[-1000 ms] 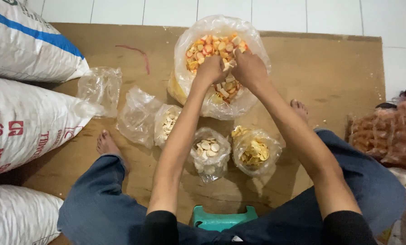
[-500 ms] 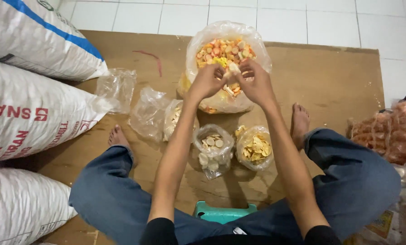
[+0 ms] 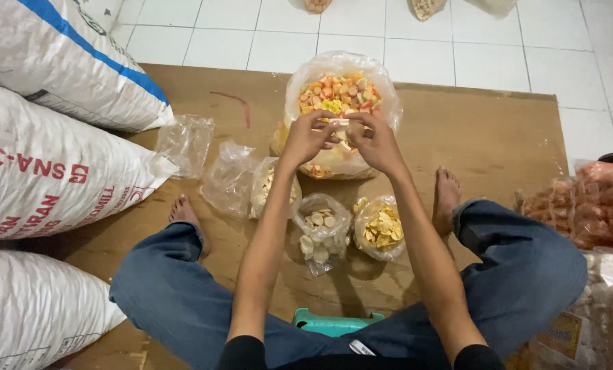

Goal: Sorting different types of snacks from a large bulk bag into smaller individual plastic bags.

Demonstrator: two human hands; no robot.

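My left hand (image 3: pixel 308 139) and my right hand (image 3: pixel 376 144) meet in front of a large clear bag (image 3: pixel 341 79) full of orange, pink and yellow crackers. Both pinch a small pale piece (image 3: pixel 339 123) between their fingertips, just above the bag's near side. What the piece is I cannot tell. Below my forearms stand a small bag of white round crackers (image 3: pixel 320 231) and a small bag of yellow crackers (image 3: pixel 380 229). Another small bag with pale crackers (image 3: pixel 267 186) leans left of my left forearm.
Two empty clear bags (image 3: pixel 228 177) (image 3: pixel 184 140) lie left on the wooden board (image 3: pixel 484 130). Big white sacks (image 3: pixel 53 164) line the left side. Packed orange crackers (image 3: pixel 594 205) pile up at right. A green stool (image 3: pixel 330 322) sits between my legs.
Both hands have drawn back out of the large bag's opening and come together at its near side, pinching the small pale piece. The view has tilted up slightly.
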